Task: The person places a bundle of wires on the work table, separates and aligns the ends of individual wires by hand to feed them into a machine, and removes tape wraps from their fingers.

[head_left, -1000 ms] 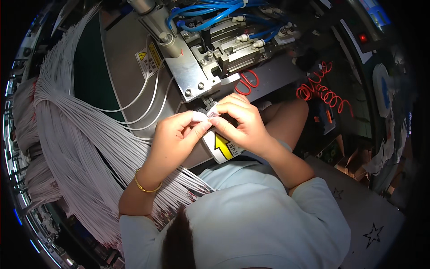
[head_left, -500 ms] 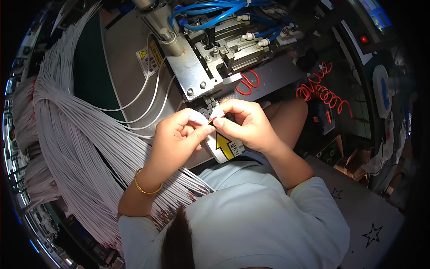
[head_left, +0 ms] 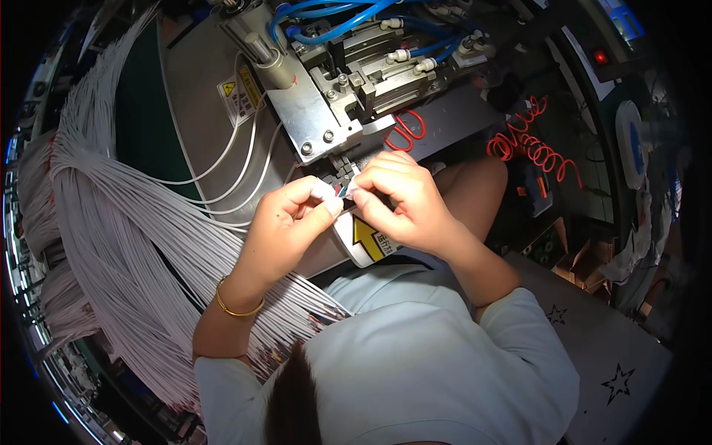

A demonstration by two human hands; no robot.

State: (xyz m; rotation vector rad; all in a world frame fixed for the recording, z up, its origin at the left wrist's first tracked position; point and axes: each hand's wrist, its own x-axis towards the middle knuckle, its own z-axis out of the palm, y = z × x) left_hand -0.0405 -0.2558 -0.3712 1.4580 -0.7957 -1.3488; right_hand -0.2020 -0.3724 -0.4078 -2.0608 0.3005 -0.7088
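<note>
**Two Hands, One Tuft of Wire**

From my remote seat I see fine coloured wires (head_left: pixel 341 191) caught between two hands, above the near edge of the desk (head_left: pixel 200 67) and just short of the metal machine (head_left: pixel 311 122). The left hand (head_left: pixel 285 226) pinches them from the left; the right hand (head_left: pixel 408 200), its grip also closed, appears to pinch them from the right. Neither looks nearer. Their long axis seems to run crosswise between the pinches, though the strands are too small for me to be certain. Pale cables (head_left: pixel 148 245) fan out beyond the desk's left edge.
</note>
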